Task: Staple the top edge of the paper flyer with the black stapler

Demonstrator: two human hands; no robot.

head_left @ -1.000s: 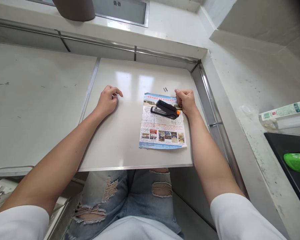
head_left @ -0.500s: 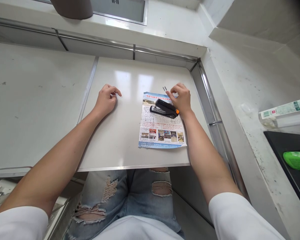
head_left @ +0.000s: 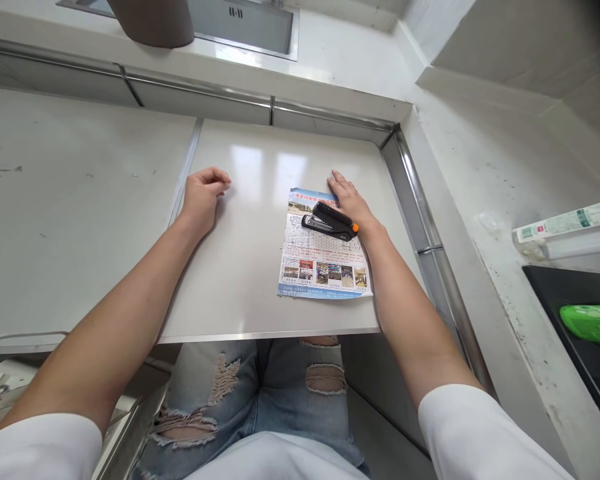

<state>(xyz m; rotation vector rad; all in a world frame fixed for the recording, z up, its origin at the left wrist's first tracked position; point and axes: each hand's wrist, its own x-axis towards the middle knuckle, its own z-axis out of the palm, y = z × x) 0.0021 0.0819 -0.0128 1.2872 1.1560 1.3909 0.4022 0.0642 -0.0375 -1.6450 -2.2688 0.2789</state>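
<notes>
A black stapler (head_left: 329, 222) with an orange tip lies on a printed sheet (head_left: 325, 263) covered in text and small photos. My right hand (head_left: 350, 200) rests flat on the white table just beyond the stapler, fingers stretched out and partly over the sheet's upper right corner. Whatever lies beneath its fingers is hidden. On the table to the left, apart from the sheet, my left hand (head_left: 205, 197) is loosely closed, its fingertips bent toward the thumb. I see nothing held in it.
A metal rail (head_left: 415, 173) runs along the table's back and right edges. Behind stand a brown container (head_left: 153, 20) and a sink (head_left: 247, 30). On the right ledge are a long box (head_left: 570, 220) and a green item (head_left: 590, 323) on a black surface.
My right hand has gone from a pinch to lying flat, and two small metal pieces near its fingertips are now out of sight. My left hand has curled in and shifted slightly left.
</notes>
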